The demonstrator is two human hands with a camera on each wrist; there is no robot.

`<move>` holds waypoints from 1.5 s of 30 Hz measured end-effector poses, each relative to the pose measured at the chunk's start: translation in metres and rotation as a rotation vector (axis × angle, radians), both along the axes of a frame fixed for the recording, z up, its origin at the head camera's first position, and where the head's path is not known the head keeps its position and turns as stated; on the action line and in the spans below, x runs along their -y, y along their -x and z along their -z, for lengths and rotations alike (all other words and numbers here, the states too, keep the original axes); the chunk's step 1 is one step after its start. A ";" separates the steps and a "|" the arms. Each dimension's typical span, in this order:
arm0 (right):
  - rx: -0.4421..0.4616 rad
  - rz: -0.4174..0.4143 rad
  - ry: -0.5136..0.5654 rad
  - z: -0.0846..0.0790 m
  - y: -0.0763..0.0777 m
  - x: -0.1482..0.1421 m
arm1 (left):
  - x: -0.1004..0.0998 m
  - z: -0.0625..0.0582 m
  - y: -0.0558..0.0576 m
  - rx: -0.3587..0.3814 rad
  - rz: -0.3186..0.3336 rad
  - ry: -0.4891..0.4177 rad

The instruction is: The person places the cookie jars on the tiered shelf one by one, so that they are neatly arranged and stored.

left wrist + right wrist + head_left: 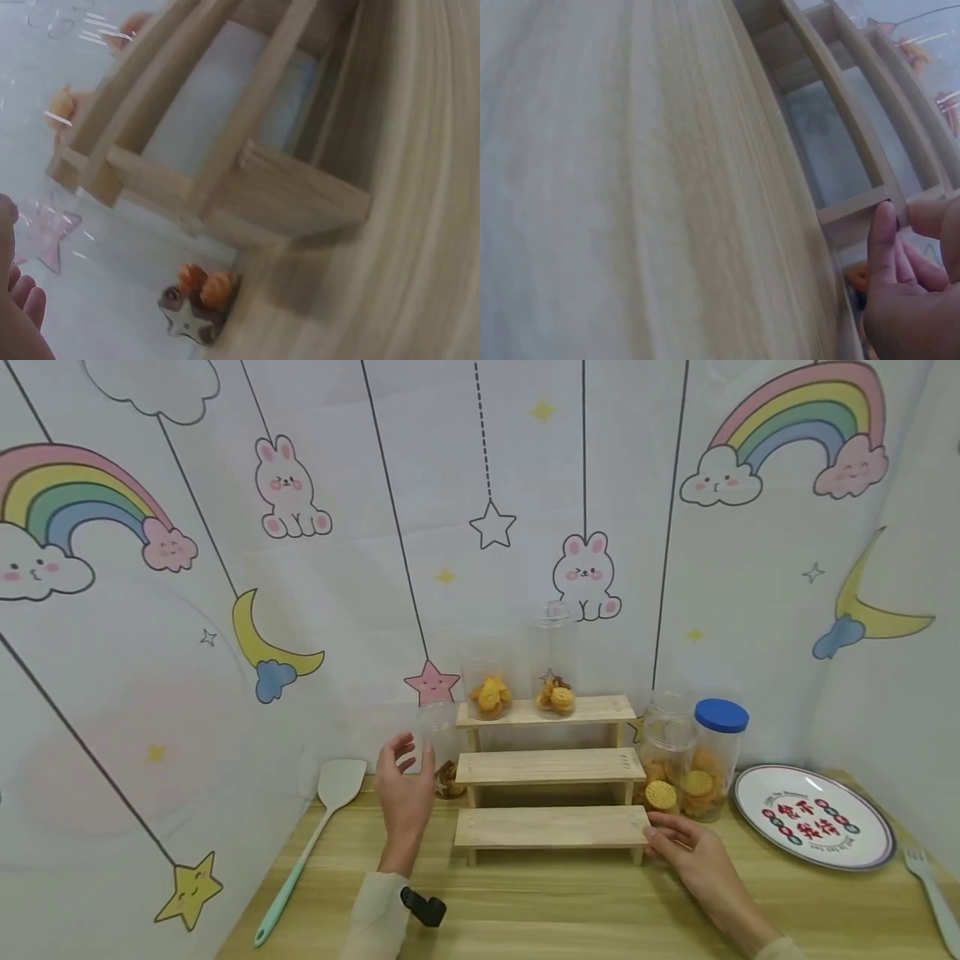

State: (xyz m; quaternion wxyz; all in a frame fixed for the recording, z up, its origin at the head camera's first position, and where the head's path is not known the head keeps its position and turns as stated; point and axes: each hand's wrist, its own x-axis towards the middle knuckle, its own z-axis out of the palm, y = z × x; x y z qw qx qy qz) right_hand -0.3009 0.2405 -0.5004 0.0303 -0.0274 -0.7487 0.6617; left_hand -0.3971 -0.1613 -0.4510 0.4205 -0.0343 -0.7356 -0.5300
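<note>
A three-tier wooden shelf (551,766) stands on the table. My right hand (693,860) pinches the right end of its lowest board, thumb and forefinger at the corner in the right wrist view. Left of the shelf, my left hand (405,789) is raised with loosely bent, spread fingers, near a clear jar (438,722) holding star-shaped and other snacks. Whether it touches that jar cannot be told; the left wrist view shows only part of the hand (22,315). On the top tier are two clear jars, one with yellow snacks (491,695), the other, taller (553,647), with mixed snacks.
Right of the shelf stand open clear jars (667,735) with biscuits and a blue-lidded jar (722,717). Farther right lie a white printed plate (813,852) and a fork (933,893). A spatula (307,847) lies at the left. A patterned backdrop (360,610) rises behind.
</note>
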 end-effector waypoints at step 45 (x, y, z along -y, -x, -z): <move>0.004 0.006 0.038 0.000 -0.001 0.001 | 0.007 0.044 0.026 0.284 0.123 -0.064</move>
